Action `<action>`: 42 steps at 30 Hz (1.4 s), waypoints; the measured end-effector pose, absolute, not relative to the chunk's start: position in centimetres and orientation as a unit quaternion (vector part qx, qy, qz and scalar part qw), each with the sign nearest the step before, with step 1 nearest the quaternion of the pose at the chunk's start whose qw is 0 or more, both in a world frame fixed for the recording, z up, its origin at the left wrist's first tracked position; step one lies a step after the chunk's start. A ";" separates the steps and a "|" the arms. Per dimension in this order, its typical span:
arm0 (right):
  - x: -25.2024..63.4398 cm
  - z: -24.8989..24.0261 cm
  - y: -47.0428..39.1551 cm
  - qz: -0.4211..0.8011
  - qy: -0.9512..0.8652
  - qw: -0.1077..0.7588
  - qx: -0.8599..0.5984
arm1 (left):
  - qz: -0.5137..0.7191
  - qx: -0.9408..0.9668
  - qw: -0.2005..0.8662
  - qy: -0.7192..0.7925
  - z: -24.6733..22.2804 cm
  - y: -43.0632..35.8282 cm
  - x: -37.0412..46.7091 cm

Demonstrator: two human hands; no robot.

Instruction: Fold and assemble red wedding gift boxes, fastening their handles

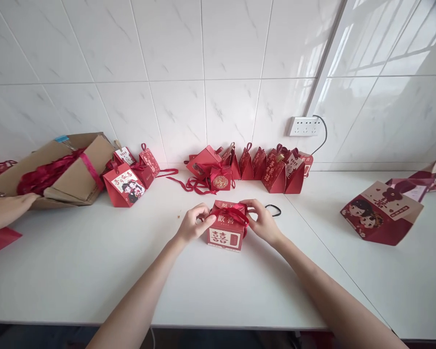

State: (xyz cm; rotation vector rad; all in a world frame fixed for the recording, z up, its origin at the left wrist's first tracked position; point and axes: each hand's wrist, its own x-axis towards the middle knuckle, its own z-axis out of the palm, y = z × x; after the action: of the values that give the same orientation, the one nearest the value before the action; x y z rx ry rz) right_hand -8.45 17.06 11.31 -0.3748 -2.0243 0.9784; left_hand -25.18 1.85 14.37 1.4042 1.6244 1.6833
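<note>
A small red gift box [223, 238] with cream panels and gold and red characters stands on the white table in front of me. A dark red ribbon [236, 212] lies tied across its top, with loops at the right. My left hand [196, 224] is closed on the box's upper left edge, thumb toward the front. At the opposite upper side, my right hand [263, 224] is closed with thumb and fingers on the box edge beside the ribbon. The exact contact of the right fingertips is partly hidden.
Several red gift boxes [276, 172] line the tiled wall. At left stands a cardboard box [72, 179] of red ribbon, with another person's hand [10, 213] on it. A larger gift box [381, 213] sits right. A black loop [274, 210] lies behind my right hand.
</note>
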 end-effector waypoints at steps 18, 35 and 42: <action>-7.1 14.4 17.4 0.620 -0.614 0.417 -0.254 | 0.909 -0.009 0.279 0.310 15.8 1.8 -29.4; -6.2 14.5 19.3 0.836 -0.420 0.243 -0.257 | 0.899 0.030 0.246 0.362 15.3 2.6 -29.4; -5.0 15.2 19.6 0.833 -0.480 0.200 -0.192 | 0.896 0.037 0.235 0.375 14.9 2.4 -29.8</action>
State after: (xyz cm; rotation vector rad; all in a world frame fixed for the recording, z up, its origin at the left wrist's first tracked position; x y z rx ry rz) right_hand -4.96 19.56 15.25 -0.5357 -1.3409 2.3283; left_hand -29.83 2.38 14.90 0.1014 1.0290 2.4581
